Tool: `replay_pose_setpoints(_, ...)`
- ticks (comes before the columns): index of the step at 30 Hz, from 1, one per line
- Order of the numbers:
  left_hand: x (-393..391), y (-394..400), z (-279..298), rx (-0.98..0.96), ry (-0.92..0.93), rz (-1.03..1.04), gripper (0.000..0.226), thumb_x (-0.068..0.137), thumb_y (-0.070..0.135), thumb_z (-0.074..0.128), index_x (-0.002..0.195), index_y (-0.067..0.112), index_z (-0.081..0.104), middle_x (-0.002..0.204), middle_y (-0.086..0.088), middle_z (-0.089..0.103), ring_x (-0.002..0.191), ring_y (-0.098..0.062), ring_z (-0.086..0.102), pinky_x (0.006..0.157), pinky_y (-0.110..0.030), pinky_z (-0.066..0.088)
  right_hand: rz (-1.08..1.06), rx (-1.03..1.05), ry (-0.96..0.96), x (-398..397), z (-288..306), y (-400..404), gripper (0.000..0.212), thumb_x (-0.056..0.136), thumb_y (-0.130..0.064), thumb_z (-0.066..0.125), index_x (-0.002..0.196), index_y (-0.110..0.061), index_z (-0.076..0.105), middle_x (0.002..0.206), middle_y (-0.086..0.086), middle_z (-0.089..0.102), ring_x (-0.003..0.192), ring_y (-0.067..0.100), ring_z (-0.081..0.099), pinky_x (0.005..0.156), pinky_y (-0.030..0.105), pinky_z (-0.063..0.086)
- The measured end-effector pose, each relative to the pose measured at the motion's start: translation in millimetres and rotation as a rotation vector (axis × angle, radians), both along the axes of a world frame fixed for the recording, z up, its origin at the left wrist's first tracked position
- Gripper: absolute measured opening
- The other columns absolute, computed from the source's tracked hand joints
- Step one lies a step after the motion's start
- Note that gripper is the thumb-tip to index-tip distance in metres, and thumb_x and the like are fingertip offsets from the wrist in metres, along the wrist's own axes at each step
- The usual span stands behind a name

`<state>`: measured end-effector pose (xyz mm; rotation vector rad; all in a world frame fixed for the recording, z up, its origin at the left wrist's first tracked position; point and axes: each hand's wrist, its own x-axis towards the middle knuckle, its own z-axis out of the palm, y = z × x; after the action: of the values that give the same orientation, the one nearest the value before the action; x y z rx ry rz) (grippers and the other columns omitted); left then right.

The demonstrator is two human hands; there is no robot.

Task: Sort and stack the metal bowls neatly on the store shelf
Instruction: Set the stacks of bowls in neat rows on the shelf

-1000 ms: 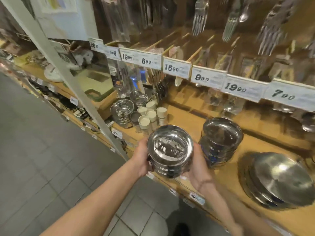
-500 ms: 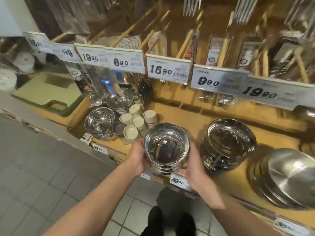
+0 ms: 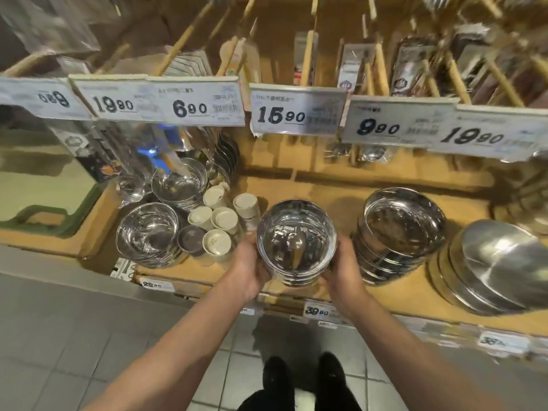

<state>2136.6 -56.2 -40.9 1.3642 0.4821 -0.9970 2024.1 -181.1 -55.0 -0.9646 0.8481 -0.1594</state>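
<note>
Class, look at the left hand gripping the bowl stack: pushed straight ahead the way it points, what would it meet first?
Probably the cream cups, just beyond the left hand holding the bowl stack; depth is uncertain.

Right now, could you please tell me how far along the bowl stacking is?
Done: a taller bowl stack stands on the shelf. In hand: left hand and right hand hold a small nested stack at the shelf's front. Left: bowls by the cups.
</note>
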Motion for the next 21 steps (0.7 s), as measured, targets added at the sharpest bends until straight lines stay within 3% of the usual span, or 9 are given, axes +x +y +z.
replay_pose_setpoints(1, -1, 1, -1, 0.004, -0.004, 0.001, 0.052, 0.105, 0.040, 0.034, 0.124, 0.007, 0.069, 0.117, -0.016, 0.074, 0.116, -0.033, 0.067, 0.102, -0.052, 0.053, 0.002, 0.004, -0.005, -1, 0, 1, 0.047, 0.102, -0.053, 0.030, 0.111, -0.036, 0.073, 0.111, -0.006, 0.075, 0.116, 0.021, 0.063, 0.095, 0.043, 0.049)
replay_pose_setpoints(3, -3, 5, -2, -0.005, -0.002, 0.007, 0.048, 0.106, 0.039, 0.035, 0.107, 0.011, 0.073, 0.099, -0.011, 0.079, 0.085, -0.022, 0.077, 0.072, -0.037, 0.064, 0.015, -0.004, -0.026, -5, -1, 3, 0.047, 0.103, -0.054, 0.031, 0.123, -0.033, 0.068, 0.118, -0.005, 0.073, 0.119, 0.021, 0.063, 0.101, 0.046, 0.049)
replay_pose_setpoints(4, -5, 7, -1, -0.017, 0.001, 0.010, 0.046, 0.106, 0.038, 0.035, 0.098, 0.013, 0.073, 0.089, -0.008, 0.080, 0.071, -0.017, 0.077, 0.059, -0.031, 0.062, 0.021, -0.020, -0.038, -7, 0, 4, 0.044, 0.103, -0.054, 0.031, 0.122, -0.036, 0.067, 0.118, -0.007, 0.073, 0.118, 0.019, 0.064, 0.102, 0.046, 0.049)
replay_pose_setpoints(6, -9, 10, 2, -0.043, -0.021, 0.017, 0.043, 0.107, 0.036, 0.036, 0.092, 0.016, 0.071, 0.080, -0.004, 0.079, 0.061, -0.012, 0.074, 0.051, -0.026, 0.057, 0.016, -0.059, -0.060, -9, 2, 7, 0.039, 0.103, -0.054, 0.035, 0.120, -0.040, 0.067, 0.113, -0.015, 0.073, 0.109, 0.010, 0.068, 0.099, 0.044, 0.051)
replay_pose_setpoints(10, -17, 12, 11, -0.023, -0.108, -0.007, 0.032, 0.105, 0.037, 0.042, 0.100, 0.021, 0.069, 0.085, 0.001, 0.079, 0.075, -0.016, 0.073, 0.053, -0.025, 0.056, 0.004, -0.081, -0.095, -9, 7, 12, 0.041, 0.100, -0.056, 0.039, 0.129, -0.037, 0.062, 0.118, -0.014, 0.071, 0.114, 0.009, 0.064, 0.096, 0.040, 0.055)
replay_pose_setpoints(14, -21, 9, 21, 0.001, -0.115, -0.022, 0.031, 0.104, 0.040, 0.042, 0.103, 0.022, 0.068, 0.102, -0.003, 0.073, 0.091, -0.019, 0.063, 0.078, -0.036, 0.053, -0.020, -0.127, -0.093, -6, 10, 17, 0.038, 0.101, -0.054, 0.036, 0.104, -0.043, 0.073, 0.106, -0.016, 0.074, 0.094, -0.004, 0.067, 0.081, 0.031, 0.049)
replay_pose_setpoints(19, -17, 8, 21, 0.028, -0.102, 0.003, 0.039, 0.103, 0.037, 0.040, 0.083, 0.022, 0.070, 0.085, -0.003, 0.074, 0.078, -0.018, 0.063, 0.076, -0.036, 0.051, -0.022, -0.149, -0.098, -1, 12, 19, 0.040, 0.101, -0.053, 0.036, 0.088, -0.051, 0.074, 0.092, -0.022, 0.074, 0.080, -0.012, 0.066, 0.075, 0.030, 0.046)
replay_pose_setpoints(21, -14, 8, 21, 0.029, -0.094, 0.001, 0.053, 0.102, 0.039, 0.039, 0.068, 0.021, 0.075, 0.073, -0.001, 0.076, 0.067, -0.020, 0.070, 0.068, -0.033, 0.056, -0.015, -0.186, -0.118, 2, 14, 19, 0.043, 0.103, -0.052, 0.034, 0.086, -0.056, 0.073, 0.090, -0.027, 0.073, 0.080, -0.016, 0.064, 0.076, 0.029, 0.045)
